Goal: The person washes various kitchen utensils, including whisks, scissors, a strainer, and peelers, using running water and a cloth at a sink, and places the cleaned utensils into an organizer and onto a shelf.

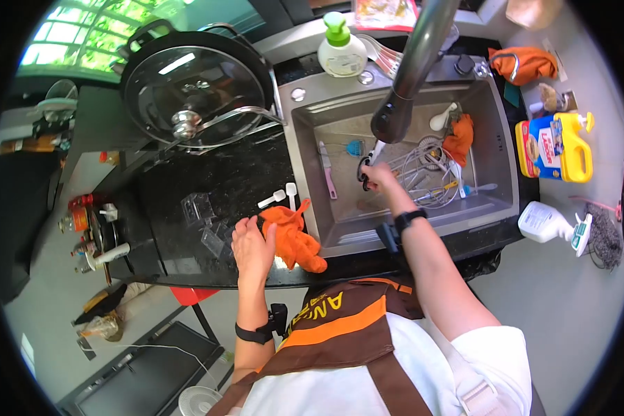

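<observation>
In the sink (301,149), my right hand (379,177) grips a pair of scissors (363,166) by the black handles. Their pale blades point up toward the dark faucet (394,114). My left hand (252,244) lies open at the counter's front, its thumb beside an orange cloth (291,239); whether they touch is hard to tell. A pink-handled knife (328,173) and a blue-headed utensil (355,148) lie in the left of the basin. To the right are a wire rack (430,184), a white spoon (442,118) and another orange cloth (459,139).
Two white measuring spoons (272,199) and clear plastic containers (198,208) are on the black counter. A large lidded wok (197,87) stands back left. A soap bottle (343,55) sits behind the sink; a yellow jug (555,147) and spray bottle (544,222) stand right.
</observation>
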The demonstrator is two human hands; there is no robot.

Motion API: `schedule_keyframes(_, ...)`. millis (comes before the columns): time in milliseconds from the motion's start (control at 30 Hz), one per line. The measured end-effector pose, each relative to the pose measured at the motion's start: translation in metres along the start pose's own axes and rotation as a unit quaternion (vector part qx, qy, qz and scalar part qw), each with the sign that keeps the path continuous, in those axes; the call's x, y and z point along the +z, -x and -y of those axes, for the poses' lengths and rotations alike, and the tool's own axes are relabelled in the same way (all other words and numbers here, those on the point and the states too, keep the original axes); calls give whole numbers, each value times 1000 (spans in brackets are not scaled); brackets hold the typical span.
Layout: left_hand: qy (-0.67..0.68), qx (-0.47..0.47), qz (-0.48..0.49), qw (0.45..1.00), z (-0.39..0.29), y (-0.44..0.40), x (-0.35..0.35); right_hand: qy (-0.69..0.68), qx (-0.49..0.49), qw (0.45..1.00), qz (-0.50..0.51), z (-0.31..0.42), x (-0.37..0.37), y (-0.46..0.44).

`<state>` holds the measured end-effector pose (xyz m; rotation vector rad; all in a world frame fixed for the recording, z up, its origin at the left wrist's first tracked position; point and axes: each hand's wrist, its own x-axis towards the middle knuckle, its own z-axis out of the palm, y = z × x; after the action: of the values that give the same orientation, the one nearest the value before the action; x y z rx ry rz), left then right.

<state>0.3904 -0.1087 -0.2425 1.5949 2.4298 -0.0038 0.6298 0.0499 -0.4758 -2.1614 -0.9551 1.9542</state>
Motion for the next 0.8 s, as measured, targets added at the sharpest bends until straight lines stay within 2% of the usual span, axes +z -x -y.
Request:
schedule_keyframes(33, 6, 8, -1, 1000, -2, -2, -4, -127, -10, 990, 66, 1, -12, 15)
schedule_keyframes(67, 11, 14, -5, 1000, -4, -5, -8, -185, -43, 975, 114, 3, -22, 35)
schedule_keyframes(100, -2, 5, 45, 999, -9, -11, -7, -240, -76, 954, 166, 6, -30, 49)
schedule_keyframes(167, -25, -67, 134, 988, -5, -27, 30, -277, -99, 937, 188, 12, -37, 65)
schedule_keyframes(200, -27, -63, 140, 988, 0, -27, 47, -265, -104, 938, 200, 14, -40, 74)
schedule_keyframes(267, -12, -72, 84, 994, 7, -28, 60, -376, -139, 882, 246, 19, -45, 91)
schedule_keyframes(300, -10, -78, 76, 994, 9, -26, 56, -398, -135, 870, 259, 23, -47, 98)
schedule_keyframes(367, 98, -46, -14, 994, 6, -6, 41, -419, -138, 855, 271, 32, -47, 107)
schedule_keyframes(400, 98, -49, -16, 994, 1, 3, 26, -447, -138, 839, 276, 33, -45, 110)
schedule_keyframes(467, 332, 15, -77, 940, -15, 19, -4, -442, -150, 839, 280, 30, -45, 105)
schedule_keyframes(533, 365, 39, -102, 925, -37, 22, -11, -459, -155, 806, 342, 32, -45, 106)
schedule_keyframes(567, 530, 25, -75, 844, -53, 16, -6, -460, -158, 802, 346, 33, -43, 118)
schedule_keyframes(600, 678, 10, -44, 734, -71, 8, -1, -461, -160, 803, 342, 33, -44, 125)
schedule_keyframes(667, 824, -47, 2, 565, -112, -17, 16, -442, -134, 779, 425, 29, -48, 143)
schedule_keyframes(700, 855, -23, 30, 518, -128, -28, 23, -450, -123, 803, 372, 30, -43, 162)
schedule_keyframes(733, 882, 0, 57, 467, -141, -38, 30, -448, -124, 806, 367, 28, -38, 175)
schedule_keyframes(800, 896, -23, 150, 418, -157, -48, 47, -416, -160, 839, 311, 18, -37, 192)
